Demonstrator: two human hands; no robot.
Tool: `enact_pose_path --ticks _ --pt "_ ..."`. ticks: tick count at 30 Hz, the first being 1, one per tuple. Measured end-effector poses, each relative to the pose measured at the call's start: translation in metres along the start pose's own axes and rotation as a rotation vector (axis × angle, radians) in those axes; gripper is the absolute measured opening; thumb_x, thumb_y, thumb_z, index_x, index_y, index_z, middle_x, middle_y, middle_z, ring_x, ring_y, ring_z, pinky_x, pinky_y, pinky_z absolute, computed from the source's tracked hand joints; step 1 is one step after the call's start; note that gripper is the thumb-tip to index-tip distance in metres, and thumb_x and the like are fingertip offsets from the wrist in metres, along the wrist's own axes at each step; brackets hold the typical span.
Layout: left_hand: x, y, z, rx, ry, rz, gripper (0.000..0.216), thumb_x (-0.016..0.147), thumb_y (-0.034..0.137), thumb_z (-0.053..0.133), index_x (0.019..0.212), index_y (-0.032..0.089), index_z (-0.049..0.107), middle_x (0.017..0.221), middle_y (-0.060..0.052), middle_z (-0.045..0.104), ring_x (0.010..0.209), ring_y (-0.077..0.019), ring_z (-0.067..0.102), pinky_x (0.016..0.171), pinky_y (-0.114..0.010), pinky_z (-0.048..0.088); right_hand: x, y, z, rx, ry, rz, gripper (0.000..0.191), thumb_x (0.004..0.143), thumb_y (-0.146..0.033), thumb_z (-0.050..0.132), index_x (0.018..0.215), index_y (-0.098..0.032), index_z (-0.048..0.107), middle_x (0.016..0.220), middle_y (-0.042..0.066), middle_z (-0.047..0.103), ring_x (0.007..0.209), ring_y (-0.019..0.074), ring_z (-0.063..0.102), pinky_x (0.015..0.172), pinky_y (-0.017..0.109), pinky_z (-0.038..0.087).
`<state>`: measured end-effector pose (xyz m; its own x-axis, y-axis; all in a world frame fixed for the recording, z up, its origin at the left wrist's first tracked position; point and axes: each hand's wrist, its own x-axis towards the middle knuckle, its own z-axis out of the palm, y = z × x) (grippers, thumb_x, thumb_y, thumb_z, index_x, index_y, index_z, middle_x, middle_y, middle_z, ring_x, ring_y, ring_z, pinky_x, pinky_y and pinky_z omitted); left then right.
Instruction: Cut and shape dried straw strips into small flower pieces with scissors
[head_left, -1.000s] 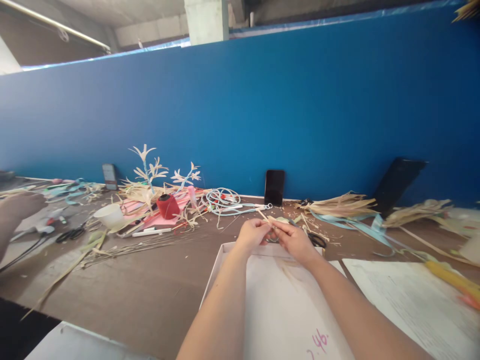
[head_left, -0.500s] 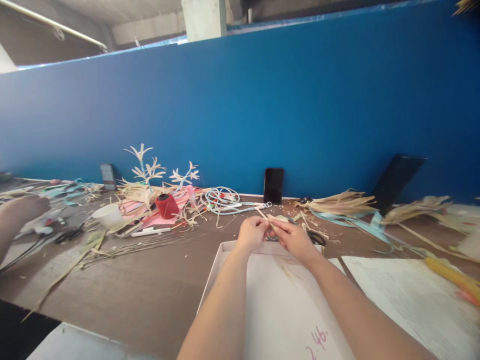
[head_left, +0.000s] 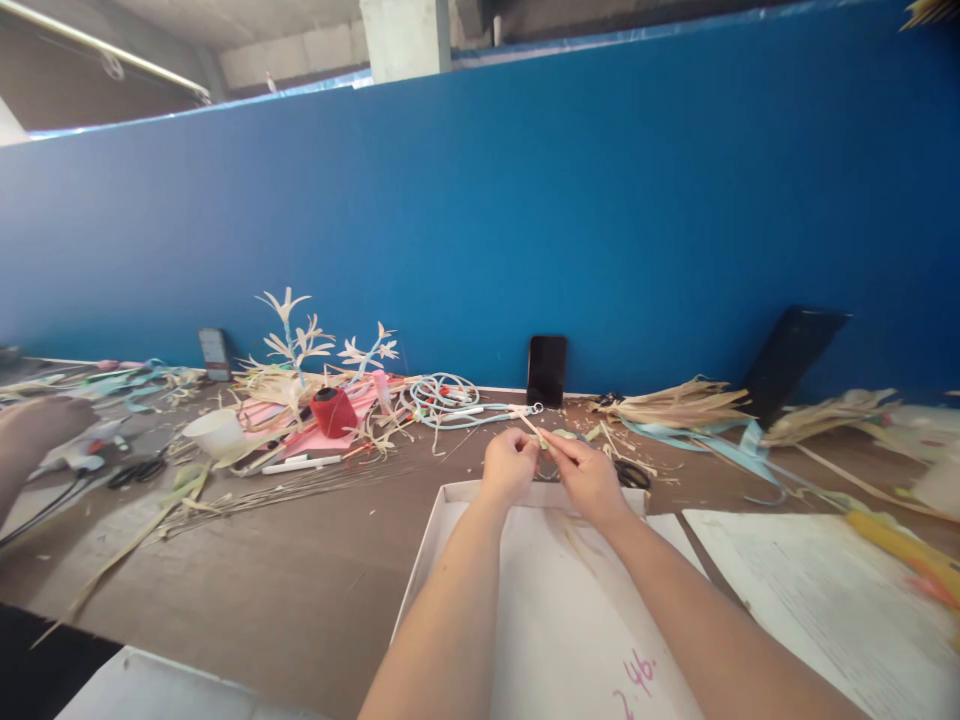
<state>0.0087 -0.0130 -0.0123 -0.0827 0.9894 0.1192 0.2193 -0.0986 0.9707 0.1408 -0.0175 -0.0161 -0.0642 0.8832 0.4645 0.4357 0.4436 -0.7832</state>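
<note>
Both my hands meet over the far end of a shallow white box (head_left: 517, 590) with pink handwriting. My left hand (head_left: 510, 465) is closed, its thumb and fingers pinching a thin pale straw strip (head_left: 531, 425). Close beside it, my right hand (head_left: 589, 478) pinches the same strip near its lower end. The strip points up and to the left from between my fingertips. Its lower part is hidden by the fingers. Just behind my right hand lie dark-handled scissors (head_left: 634, 474) among straw scraps.
A dark phone (head_left: 547, 370) leans against the blue partition (head_left: 487, 220). Left stand straw flowers (head_left: 296, 340), a red spool (head_left: 334, 412) and a white cup (head_left: 215, 432). Straw bundles (head_left: 682, 405) and papers (head_left: 817, 570) lie right. Another person's hand (head_left: 52, 420) is at far left.
My hands have shifted slightly, with the left turning a little to the right. The straw strip shows a wider pale tip now. The other person's hand has moved slightly left.
</note>
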Motion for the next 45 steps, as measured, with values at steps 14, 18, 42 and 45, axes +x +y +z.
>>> enact_pose_path --ticks 14,18,42,45 --pt "-0.001 0.004 -0.001 -0.067 0.042 -0.119 0.012 0.07 0.028 0.053 0.065 0.017 0.057 0.049 0.001 0.054 0.045 -0.0105 0.049 0.046 -0.021 0.037 -0.002 -0.006 -0.011 0.588 -0.113 0.341 0.066 0.077 -0.041 0.058 0.135 -0.022 0.035 0.08 0.002 0.064 0.044 0.0068 0.039 0.037 0.019 0.024" --pt "0.0 0.001 0.001 -0.097 -0.032 -0.036 0.017 0.072 0.032 0.053 0.069 0.016 0.059 0.054 0.0 0.057 0.048 -0.0094 0.048 0.048 -0.021 0.037 -0.001 -0.007 -0.01 0.557 -0.286 0.352 0.056 0.075 -0.042 0.06 0.126 -0.019 0.049 0.072 0.001 0.061 0.042 0.0052 0.036 0.037 0.018 0.021" --pt "-0.002 0.003 -0.002 0.143 0.118 0.033 0.018 0.074 0.034 0.051 0.069 0.019 0.06 0.055 0.002 0.056 0.052 -0.011 0.051 0.053 -0.022 0.035 0.003 -0.001 -0.025 0.667 -0.206 0.405 0.057 0.074 -0.038 0.063 0.127 -0.022 0.045 0.077 0.002 0.065 0.044 0.0063 0.043 0.036 0.017 0.023" --pt "-0.004 0.005 0.0 0.13 0.081 0.059 0.02 0.075 0.035 0.05 0.071 0.019 0.061 0.058 0.001 0.057 0.053 -0.011 0.05 0.053 -0.022 0.035 0.001 -0.005 -0.022 0.576 -0.308 0.361 0.057 0.075 -0.04 0.062 0.126 -0.02 0.048 0.074 0.002 0.065 0.042 0.0058 0.043 0.038 0.018 0.026"
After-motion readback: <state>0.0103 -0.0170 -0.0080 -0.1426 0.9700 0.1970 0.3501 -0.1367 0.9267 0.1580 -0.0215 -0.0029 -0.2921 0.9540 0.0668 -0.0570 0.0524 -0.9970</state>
